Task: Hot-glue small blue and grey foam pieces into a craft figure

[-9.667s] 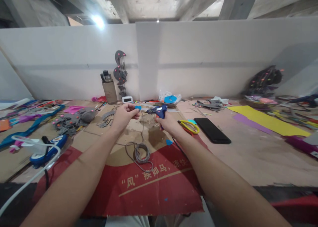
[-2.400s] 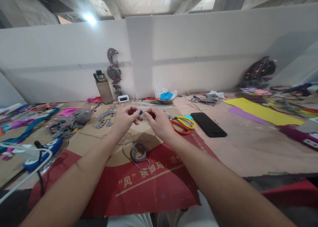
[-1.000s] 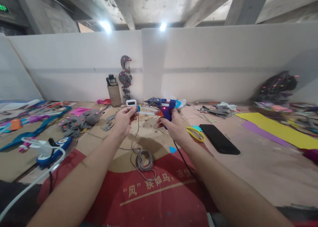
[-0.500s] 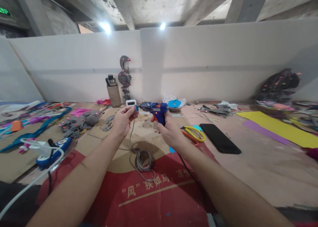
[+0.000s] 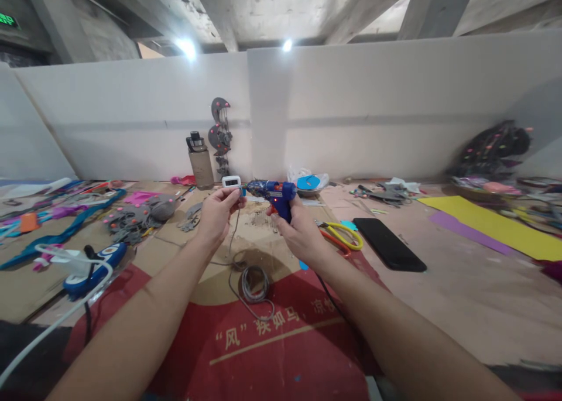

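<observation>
My right hand (image 5: 295,222) is wrapped round the grip of a blue hot glue gun (image 5: 274,193), whose nozzle points left. The nozzle tip is at a small blue piece (image 5: 243,192) pinched between the thumb and fingers of my left hand (image 5: 219,211); whether they touch I cannot tell. Grey cord (image 5: 234,228) hangs from that piece and runs down to a loose coil (image 5: 254,284) on the red and brown cardboard (image 5: 281,342). Fingers cover much of the blue piece. Under my right wrist lies another blue scrap (image 5: 303,265).
Scissors with yellow and orange handles (image 5: 342,236) and a black phone (image 5: 389,244) lie to the right. A bottle (image 5: 201,164) stands at the back. On the left are a blue power strip (image 5: 94,269) with a white cable and grey pieces with pink dots (image 5: 140,216).
Earlier both hands worked at the blue piece without the glue gun. Since then my right hand has taken up the gun and brought its nozzle left and down to the piece.
</observation>
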`<state>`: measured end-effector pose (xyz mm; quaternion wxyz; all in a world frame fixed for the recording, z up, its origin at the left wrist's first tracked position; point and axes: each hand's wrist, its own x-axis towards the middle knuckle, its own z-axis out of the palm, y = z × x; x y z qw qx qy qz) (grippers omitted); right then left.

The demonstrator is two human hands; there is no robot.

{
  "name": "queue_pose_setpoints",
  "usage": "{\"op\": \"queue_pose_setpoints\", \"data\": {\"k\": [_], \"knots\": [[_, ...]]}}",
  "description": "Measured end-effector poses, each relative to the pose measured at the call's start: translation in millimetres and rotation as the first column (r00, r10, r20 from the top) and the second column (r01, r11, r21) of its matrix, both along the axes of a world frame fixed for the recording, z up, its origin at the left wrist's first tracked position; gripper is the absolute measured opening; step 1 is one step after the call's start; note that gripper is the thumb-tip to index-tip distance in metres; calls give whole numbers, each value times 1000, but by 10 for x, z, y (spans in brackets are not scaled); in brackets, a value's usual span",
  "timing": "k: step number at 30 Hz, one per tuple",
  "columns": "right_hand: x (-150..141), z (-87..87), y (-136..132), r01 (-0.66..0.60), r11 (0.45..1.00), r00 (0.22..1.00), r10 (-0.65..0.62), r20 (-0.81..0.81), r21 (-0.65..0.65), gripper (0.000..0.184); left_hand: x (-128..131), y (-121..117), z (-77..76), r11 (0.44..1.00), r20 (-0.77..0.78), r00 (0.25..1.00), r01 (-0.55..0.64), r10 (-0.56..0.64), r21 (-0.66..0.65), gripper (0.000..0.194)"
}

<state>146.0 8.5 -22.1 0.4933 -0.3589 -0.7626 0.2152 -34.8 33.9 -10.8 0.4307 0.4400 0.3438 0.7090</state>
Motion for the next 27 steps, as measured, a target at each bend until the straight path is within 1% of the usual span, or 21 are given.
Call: {"op": "queue_pose_setpoints", "data": {"k": [9, 13, 20, 27], "knots": [[-2, 5, -7, 9, 1000, 1000, -9, 17, -2, 24, 1, -10, 5, 1000, -12, 1000, 0, 0, -7, 25], [-2, 4, -4, 32, 999, 999, -32, 26, 5, 24, 3, -11, 8, 1000, -13, 1000, 1, -1, -3, 25], [4, 2, 4, 42, 999, 999, -43, 31, 12, 24, 1, -10, 10, 1000, 5, 1000, -8, 8, -8, 23], [-1, 9, -11, 53, 998, 998, -55, 27, 39, 29, -15, 14, -5, 1000, 10, 1000, -16, 16, -3, 23]]}}
